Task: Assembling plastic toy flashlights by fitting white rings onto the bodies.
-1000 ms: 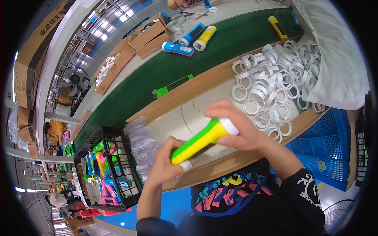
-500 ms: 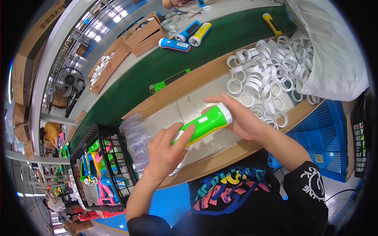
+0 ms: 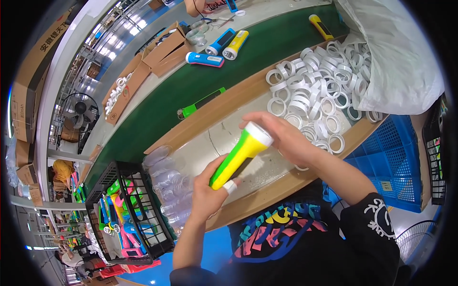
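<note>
A green and yellow flashlight (image 3: 234, 164) with a white head ring slants up to the right over the long cardboard tray (image 3: 260, 204). My left hand (image 3: 208, 196) is closed round its lower end. By those fingertips sits a small white piece (image 3: 230, 186); I cannot tell whether it belongs to the flashlight. My right hand (image 3: 285, 138) is beside the white head, fingers stretched out behind it; whether they touch it is hard to tell. White rings (image 3: 301, 102) lie heaped at the tray's right end, and clear round lenses (image 3: 168, 183) stand in rows at its left.
A black basket (image 3: 160, 245) of colourful flashlights stands at the left. On the green belt (image 3: 143, 125) lie a green flashlight (image 3: 202, 102) and several blue and yellow ones. A white sack (image 3: 396, 66) hangs over the tray's right end, beside a blue crate (image 3: 398, 162).
The flashlight has turned, showing its yellow side, and its head points more upward. My left hand has shifted down and right with it. My right hand's fingers stay stretched beside the head.
</note>
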{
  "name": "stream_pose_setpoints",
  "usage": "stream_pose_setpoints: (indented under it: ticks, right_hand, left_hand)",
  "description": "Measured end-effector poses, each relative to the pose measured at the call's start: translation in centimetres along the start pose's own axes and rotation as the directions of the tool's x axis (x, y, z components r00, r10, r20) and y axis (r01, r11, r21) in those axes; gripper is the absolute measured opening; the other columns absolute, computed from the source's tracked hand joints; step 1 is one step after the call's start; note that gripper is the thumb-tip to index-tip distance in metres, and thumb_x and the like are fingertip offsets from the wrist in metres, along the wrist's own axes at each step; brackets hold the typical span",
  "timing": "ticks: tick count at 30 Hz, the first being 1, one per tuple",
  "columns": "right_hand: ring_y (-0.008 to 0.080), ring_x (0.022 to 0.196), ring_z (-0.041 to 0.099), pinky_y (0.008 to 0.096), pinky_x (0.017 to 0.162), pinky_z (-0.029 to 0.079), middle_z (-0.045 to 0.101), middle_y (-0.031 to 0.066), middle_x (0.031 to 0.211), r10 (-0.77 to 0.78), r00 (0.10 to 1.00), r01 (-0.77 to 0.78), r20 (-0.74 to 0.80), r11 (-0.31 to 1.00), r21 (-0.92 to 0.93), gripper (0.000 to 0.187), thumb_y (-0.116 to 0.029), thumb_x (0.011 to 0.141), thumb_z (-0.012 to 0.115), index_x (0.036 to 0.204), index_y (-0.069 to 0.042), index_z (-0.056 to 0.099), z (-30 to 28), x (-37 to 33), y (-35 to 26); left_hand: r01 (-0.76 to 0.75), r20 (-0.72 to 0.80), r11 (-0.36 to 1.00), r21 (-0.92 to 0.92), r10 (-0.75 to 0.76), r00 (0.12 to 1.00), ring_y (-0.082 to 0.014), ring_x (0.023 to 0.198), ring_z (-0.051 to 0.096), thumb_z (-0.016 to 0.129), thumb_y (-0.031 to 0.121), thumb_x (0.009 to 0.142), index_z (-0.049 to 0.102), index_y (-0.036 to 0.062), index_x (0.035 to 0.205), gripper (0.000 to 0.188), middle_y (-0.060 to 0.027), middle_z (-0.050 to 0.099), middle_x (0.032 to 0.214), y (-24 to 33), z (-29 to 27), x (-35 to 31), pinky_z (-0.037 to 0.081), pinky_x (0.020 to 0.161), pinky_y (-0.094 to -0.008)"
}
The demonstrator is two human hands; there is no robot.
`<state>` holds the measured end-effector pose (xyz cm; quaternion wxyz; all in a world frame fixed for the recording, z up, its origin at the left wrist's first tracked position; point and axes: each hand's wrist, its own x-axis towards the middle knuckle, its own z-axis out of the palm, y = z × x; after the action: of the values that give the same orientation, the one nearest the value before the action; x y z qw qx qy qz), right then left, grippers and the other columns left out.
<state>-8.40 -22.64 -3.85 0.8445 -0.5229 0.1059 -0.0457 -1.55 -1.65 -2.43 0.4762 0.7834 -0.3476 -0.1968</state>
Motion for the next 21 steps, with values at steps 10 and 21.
stream_pose_setpoints:
  ticks: [10,21]
  right_hand:
    - [0.0217,0.110,0.053,0.0342,0.092,0.044,0.053,0.0111,0.115,-0.158,0.985,0.137,0.061,0.956,0.261,0.046,-0.034,0.091,0.054,0.124,-0.004,0.043,0.5,-0.4,3.3]
    - [0.0294,0.104,0.056,0.0425,0.092,0.046,0.054,0.0145,0.110,-0.206,0.973,0.139,0.101,0.880,0.455,0.031,-0.028,0.085,0.062,0.103,-0.008,0.047,2.9,-1.3,2.0]
  left_hand:
    - [0.274,0.220,0.709,-0.649,-0.171,0.961,-0.0201,0.078,0.058,0.063,0.044,0.082,0.036,0.0036,0.133,0.070,-0.0153,0.056,0.107,-2.5,5.2,-2.4,0.049,0.066,-0.0319]
    - [0.486,0.493,0.175,-0.856,-0.004,0.870,-0.0190,0.058,0.055,0.068,0.021,0.078,0.041,0.0006,0.122,0.055,-0.0145,0.056,0.080,-0.3,5.6,-3.8,0.046,0.052,-0.0285]
